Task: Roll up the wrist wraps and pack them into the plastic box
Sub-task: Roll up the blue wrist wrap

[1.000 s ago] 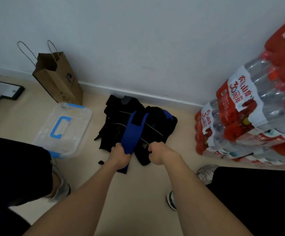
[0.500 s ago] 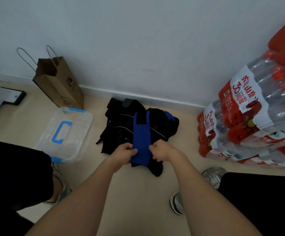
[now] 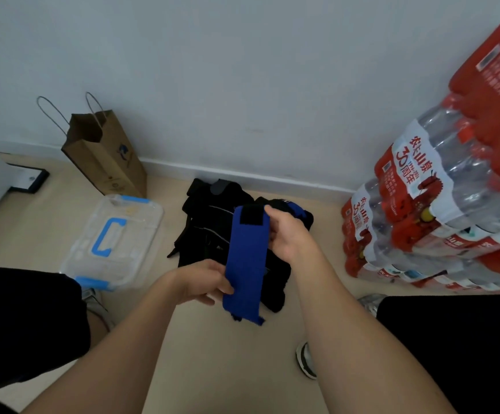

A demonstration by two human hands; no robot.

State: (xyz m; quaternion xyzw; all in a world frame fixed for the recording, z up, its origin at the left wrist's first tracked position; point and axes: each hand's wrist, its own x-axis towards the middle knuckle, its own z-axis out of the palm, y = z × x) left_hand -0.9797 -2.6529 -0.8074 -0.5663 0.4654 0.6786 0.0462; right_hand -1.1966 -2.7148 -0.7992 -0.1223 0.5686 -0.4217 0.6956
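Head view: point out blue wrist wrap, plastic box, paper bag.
blue wrist wrap point(image 3: 247, 258), head view, middle of the blue strip.
plastic box point(image 3: 142, 234), head view, clear lid right of the blue handle.
paper bag point(image 3: 114, 162), head view, brown front face.

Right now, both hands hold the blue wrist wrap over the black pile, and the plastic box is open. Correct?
No: the head view shows the plastic box closed, lid on. Left hand and right hand hold the blue wrist wrap over the black pile.

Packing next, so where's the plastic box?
Head view, left side: the plastic box sits on the floor in front of the brown paper bag, left of the dark fabric pile.
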